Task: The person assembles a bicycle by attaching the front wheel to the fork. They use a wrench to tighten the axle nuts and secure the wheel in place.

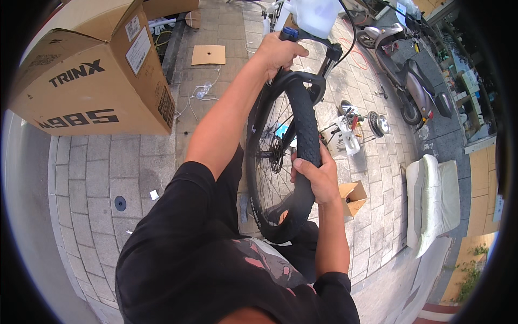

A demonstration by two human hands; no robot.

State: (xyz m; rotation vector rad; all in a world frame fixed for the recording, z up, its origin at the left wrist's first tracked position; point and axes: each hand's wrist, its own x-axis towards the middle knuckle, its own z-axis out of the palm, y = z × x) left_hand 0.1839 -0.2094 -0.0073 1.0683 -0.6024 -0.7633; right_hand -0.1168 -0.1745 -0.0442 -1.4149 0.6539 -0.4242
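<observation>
A bicycle front wheel with a knobby black tyre (302, 124) stands upright between my arms, seated in a black suspension fork (310, 80). My left hand (276, 54) is closed around the upper part of the fork, just below a blue cap (290, 33). Lower down, my right hand (319, 177) grips the tyre, thumb on one side and fingers on the other. Behind the spokes shows a disc brake rotor (275, 155) at the hub. The tyre hides part of the spokes, and my left palm covers what it presses on.
At left stands a large cardboard box (102, 92). A flat cardboard piece (209, 55) lies beyond my left arm. On the right are loose bicycle parts (350, 129), a small open carton (353, 197), a folded pale pad (431, 200) and a parked scooter (404, 75).
</observation>
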